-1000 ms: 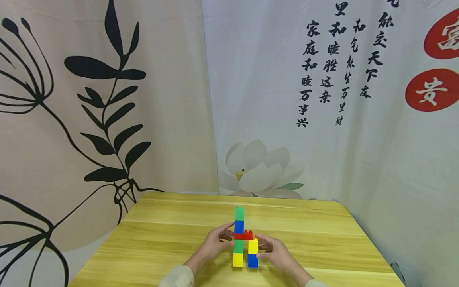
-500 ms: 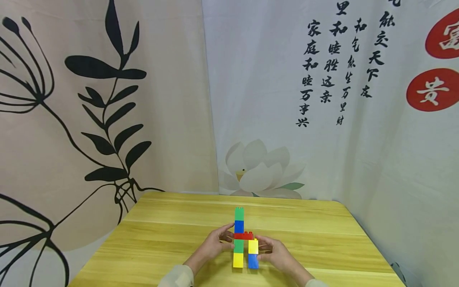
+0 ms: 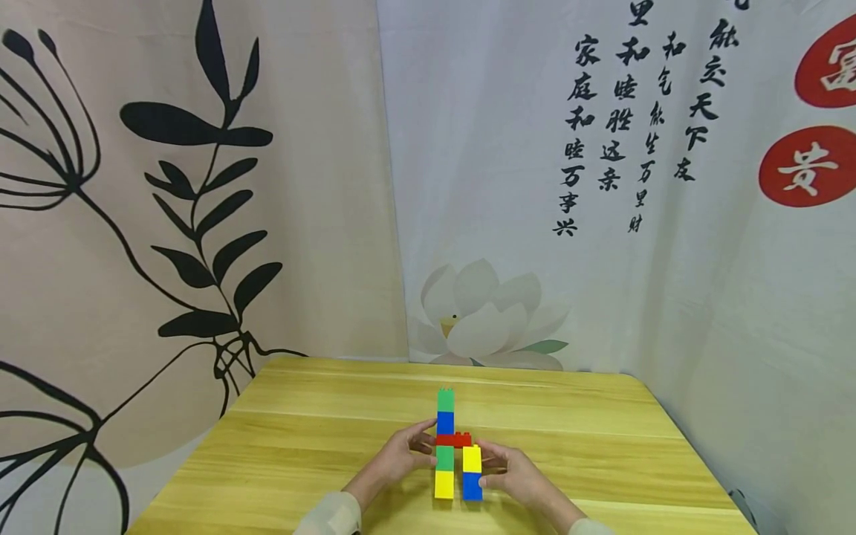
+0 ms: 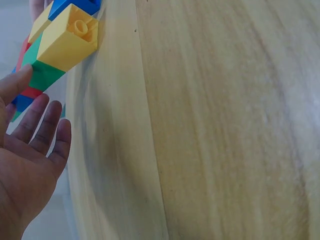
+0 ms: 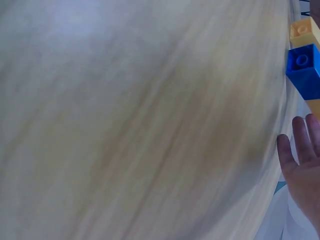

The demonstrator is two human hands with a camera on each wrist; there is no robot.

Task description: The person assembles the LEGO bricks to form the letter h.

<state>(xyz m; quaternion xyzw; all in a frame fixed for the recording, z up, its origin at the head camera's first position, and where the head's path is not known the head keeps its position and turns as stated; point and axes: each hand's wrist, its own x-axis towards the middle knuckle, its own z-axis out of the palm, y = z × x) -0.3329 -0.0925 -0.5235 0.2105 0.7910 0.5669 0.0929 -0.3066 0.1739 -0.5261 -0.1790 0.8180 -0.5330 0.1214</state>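
Note:
A structure of plastic building blocks is held up between both hands in the head view. Its left column runs from a top green block (image 3: 446, 401) through a blue block (image 3: 445, 423), a long red block (image 3: 453, 441) and a lower green block (image 3: 444, 458) to a yellow block (image 3: 444, 484). Under the red block's right end hang another yellow block (image 3: 472, 459) and another blue block (image 3: 472, 487). My left hand (image 3: 404, 451) grips the left column, thumb at the lower green block. My right hand (image 3: 511, 469) holds the right column, thumb at its blue block. Hollow undersides show in both wrist views.
A wooden table (image 3: 301, 438) lies beneath the hands. Behind it hangs a printed curtain (image 3: 334, 186) with dark plants, a lotus and writing. The table's right edge slants away beside the curtain.
Both hands keep their hold and stay almost in place. The top of the block structure sits very slightly lower in the head view.

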